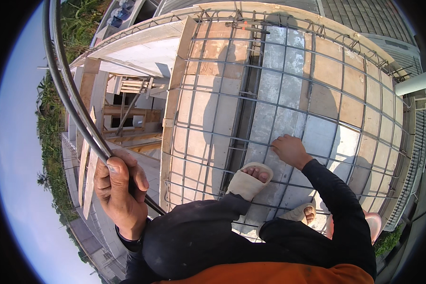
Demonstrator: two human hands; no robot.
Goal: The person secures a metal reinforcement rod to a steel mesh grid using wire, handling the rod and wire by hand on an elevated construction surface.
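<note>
Far along the rebar grid [283, 72], an orange-handled tool [246, 27]

No lettering, label, number or sign can be read anywhere in the head view.

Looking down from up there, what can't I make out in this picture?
In the head view:
- Right hand: its back hides whether the palm holds anything.
- Dark rods in the left hand: the top edge cuts them off.
- Pink object: partly behind the right sleeve, so its kind is unclear.
- Orange-and-black hand tool: too small for detail.
</note>
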